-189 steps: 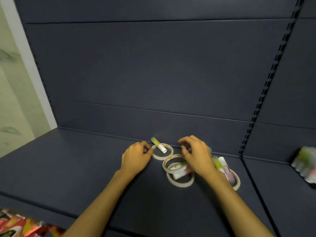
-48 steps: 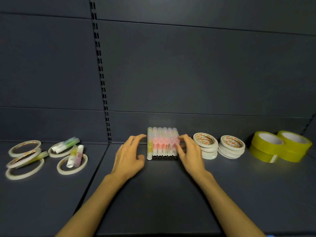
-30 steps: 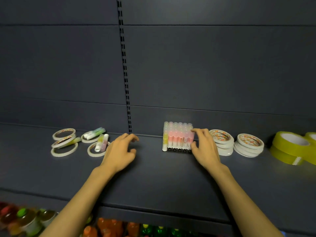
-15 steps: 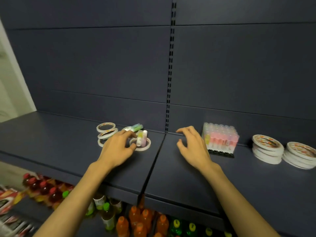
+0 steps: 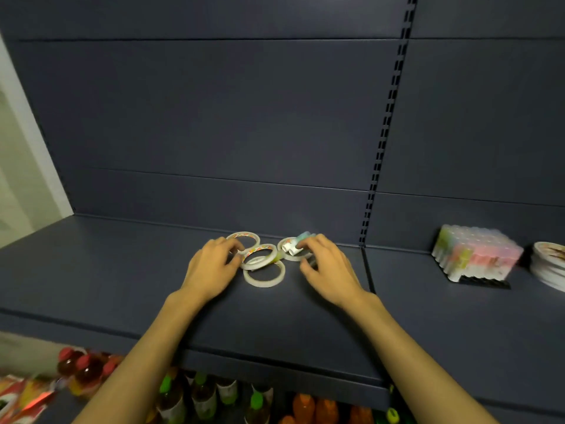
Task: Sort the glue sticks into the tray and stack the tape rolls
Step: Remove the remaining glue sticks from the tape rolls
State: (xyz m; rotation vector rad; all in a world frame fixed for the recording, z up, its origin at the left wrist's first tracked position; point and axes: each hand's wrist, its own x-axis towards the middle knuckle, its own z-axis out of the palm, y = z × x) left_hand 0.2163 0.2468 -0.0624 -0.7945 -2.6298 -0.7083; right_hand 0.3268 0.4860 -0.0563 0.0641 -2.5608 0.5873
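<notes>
A cluster of thin tape rolls (image 5: 264, 264) lies flat on the dark shelf (image 5: 122, 280), with two glue sticks (image 5: 295, 244) resting across the roll at the cluster's right edge. The left hand (image 5: 211, 269) sits just left of the cluster, its curled fingers touching the nearest rings, though I cannot tell whether they actually grasp one; the right hand (image 5: 328, 270) hovers over the cluster's right side, fingers bent and spread by the glue sticks, no clear grasp. Far right of the cluster stands the tray (image 5: 477, 278) packed with upright glue sticks, a stack of tape rolls (image 5: 550, 267) just beyond it, and bottles (image 5: 195, 396) below the shelf.
</notes>
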